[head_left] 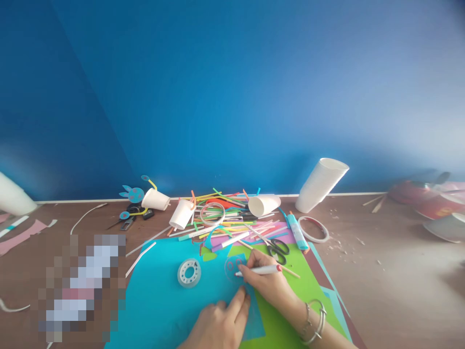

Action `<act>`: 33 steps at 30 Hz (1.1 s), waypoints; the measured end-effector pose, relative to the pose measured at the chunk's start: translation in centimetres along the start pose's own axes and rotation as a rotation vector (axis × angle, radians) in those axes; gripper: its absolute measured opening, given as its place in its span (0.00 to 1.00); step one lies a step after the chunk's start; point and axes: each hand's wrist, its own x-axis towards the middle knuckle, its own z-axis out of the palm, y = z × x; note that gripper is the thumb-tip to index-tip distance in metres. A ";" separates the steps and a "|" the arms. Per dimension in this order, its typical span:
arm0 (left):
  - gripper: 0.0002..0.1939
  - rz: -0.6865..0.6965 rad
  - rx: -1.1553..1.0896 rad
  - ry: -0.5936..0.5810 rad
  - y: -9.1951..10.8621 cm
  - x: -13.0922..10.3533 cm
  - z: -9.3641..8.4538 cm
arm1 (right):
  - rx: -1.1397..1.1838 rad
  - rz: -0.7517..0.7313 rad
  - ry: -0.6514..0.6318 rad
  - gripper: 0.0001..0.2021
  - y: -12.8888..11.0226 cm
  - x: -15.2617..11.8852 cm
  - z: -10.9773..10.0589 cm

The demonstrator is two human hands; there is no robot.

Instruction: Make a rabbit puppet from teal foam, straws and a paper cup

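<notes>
My right hand [269, 281] grips a white marker [267, 270] with a red end, its tip close to a face outline [232, 268] with two reddish circles drawn on blue paper. Silver bracelets circle that wrist. My left hand [223, 320] lies with fingers stretched out on a piece of blue paper [257, 322], just below the drawing. Under it are a larger blue sheet [145, 291] and a green sheet [301, 271]. A roll of clear tape [189, 273] rests left of the drawing. Black-handled scissors [279, 249] lie beyond my right hand.
Colourful straws and markers [232, 213] are heaped by the blue wall. Near them lie white paper cups [264, 205], a cup with a blue rabbit head [132, 194] and a light-blue tube [298, 232]. A cup stack [321, 186] leans at right. The lower left is pixelated.
</notes>
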 end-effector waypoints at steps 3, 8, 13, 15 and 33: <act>0.24 -0.009 0.010 0.013 0.1 0.0 0.2 | -0.007 -0.009 0.006 0.11 -0.1 0.0 0.1; 0.23 -0.007 -0.014 -0.009 0.0 0.0 0.2 | 0.066 0.010 -0.001 0.13 -0.1 0.1 -0.1; 0.24 -0.011 -0.031 -0.035 -0.1 0.0 -0.5 | 0.322 0.030 0.063 0.19 -0.1 0.4 -0.9; 0.25 -0.005 -0.024 -0.033 -0.1 0.0 -0.8 | 0.329 0.039 0.094 0.20 -0.1 0.4 -1.1; 0.19 -0.022 0.029 0.072 0.6 -0.2 1.3 | 0.131 -0.081 0.094 0.13 0.0 0.8 -0.9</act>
